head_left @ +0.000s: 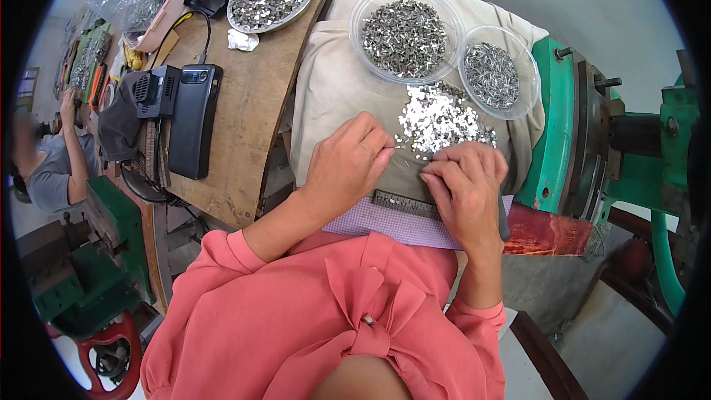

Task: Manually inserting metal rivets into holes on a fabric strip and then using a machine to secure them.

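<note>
A loose pile of small shiny flat metal pieces (437,122) lies on a grey-beige cloth (320,115) in front of me. My left hand (349,157) is at the pile's left edge, its thumb and forefinger pinched together; whatever they hold is too small to name. At the pile's near right side, my right hand (470,181) is closed in a pinch too, and its fingertips hide what is in them. Between my hands, closer to my body, a dark narrow metal block with a row of fine marks or slots (406,204) rests partly under the right hand.
Beyond the pile stand a round clear tub (355,30) of small metal parts and a smaller one (535,81) of thin wire-like parts. Green machinery (552,126) borders the right. On the wooden table (248,122) are a black phone-like device (195,122), cables and a filled dish (311,4). Another person (63,167) sits far left.
</note>
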Available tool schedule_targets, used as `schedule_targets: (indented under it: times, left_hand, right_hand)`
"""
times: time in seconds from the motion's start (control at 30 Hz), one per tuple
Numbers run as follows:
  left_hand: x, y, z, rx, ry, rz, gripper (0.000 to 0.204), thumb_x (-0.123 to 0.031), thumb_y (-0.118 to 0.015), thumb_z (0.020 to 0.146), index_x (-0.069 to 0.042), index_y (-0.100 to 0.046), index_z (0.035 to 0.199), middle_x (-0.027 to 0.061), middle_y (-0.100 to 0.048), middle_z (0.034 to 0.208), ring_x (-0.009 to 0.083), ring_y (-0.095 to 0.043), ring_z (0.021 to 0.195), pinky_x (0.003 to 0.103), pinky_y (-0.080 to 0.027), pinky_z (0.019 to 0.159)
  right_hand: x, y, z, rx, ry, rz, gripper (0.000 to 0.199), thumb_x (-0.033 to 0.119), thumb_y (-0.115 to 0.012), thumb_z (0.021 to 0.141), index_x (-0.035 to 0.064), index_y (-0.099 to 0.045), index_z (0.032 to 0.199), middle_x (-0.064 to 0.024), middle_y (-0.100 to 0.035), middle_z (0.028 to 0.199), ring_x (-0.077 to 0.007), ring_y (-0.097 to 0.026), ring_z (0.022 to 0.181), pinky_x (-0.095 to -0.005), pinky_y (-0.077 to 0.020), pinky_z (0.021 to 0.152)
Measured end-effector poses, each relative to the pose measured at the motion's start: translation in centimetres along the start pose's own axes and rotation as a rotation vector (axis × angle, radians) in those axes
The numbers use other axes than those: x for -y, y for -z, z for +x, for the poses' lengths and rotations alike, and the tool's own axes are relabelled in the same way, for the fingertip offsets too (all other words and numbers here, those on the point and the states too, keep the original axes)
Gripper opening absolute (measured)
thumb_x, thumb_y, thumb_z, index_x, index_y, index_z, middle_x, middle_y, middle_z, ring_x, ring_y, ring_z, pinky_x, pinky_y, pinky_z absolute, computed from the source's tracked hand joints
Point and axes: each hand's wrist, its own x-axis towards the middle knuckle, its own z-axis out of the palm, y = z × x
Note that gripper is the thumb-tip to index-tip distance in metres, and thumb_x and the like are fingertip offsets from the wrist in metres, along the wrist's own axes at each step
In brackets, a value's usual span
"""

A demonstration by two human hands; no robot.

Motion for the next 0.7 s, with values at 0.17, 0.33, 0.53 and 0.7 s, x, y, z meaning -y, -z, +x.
schedule_targets:
  times: [0.17, 0.33, 0.53, 0.7]
  left_hand:
    - [0.2, 0.6, -0.4, 0.025, -0.053, 0.016, 0.013, -0.006, -0.073, 0.081, -0.004, -0.063, 0.088, 0.0083, -0.058, 0.089, 0.0288, -0.062, 0.08, 0.039, -0.05, 0.065]
    - [0.1, 0.7, -0.8, 0.049, -0.112, 0.066, 0.015, -0.006, -0.075, 0.079, -0.005, -0.062, 0.087, 0.0079, -0.057, 0.089, 0.028, -0.06, 0.081, 0.038, -0.05, 0.067]
    - [0.3, 0.7, -1.0, 0.027, -0.123, 0.091, 0.016, -0.006, -0.076, 0.078, -0.005, -0.062, 0.087, 0.0074, -0.058, 0.088, 0.0273, -0.06, 0.08, 0.038, -0.05, 0.066]
    - [0.1, 1.4, -1.6, 0.028, -0.144, 0.052, 0.016, -0.006, -0.077, 0.076, -0.004, -0.064, 0.085, 0.0073, -0.059, 0.088, 0.0272, -0.061, 0.078, 0.037, -0.05, 0.065]
  right_hand:
    - [1.0, 1.6, -2.6, -0.077, -0.034, 0.013, 0.018, 0.009, -0.082, 0.068, 0.0119, -0.07, 0.082, 0.0, -0.064, 0.093, -0.0233, -0.058, 0.097, -0.0409, -0.0365, 0.092]
    - [1.3, 1.1, -4.9, -0.036, -0.101, 0.015, 0.019, 0.013, -0.083, 0.067, 0.0147, -0.073, 0.083, 0.0025, -0.064, 0.095, -0.0221, -0.058, 0.099, -0.0417, -0.0359, 0.092]
    - [0.6, 0.9, -2.9, -0.077, -0.095, 0.021, 0.018, 0.014, -0.083, 0.069, 0.0144, -0.074, 0.084, 0.0026, -0.063, 0.093, -0.0216, -0.058, 0.098, -0.0408, -0.0359, 0.091]
    - [0.0, -0.3, -0.4, -0.126, -0.068, -0.046, 0.014, 0.015, -0.082, 0.072, 0.0133, -0.072, 0.083, 0.002, -0.063, 0.093, -0.0234, -0.058, 0.097, -0.0417, -0.0363, 0.092]
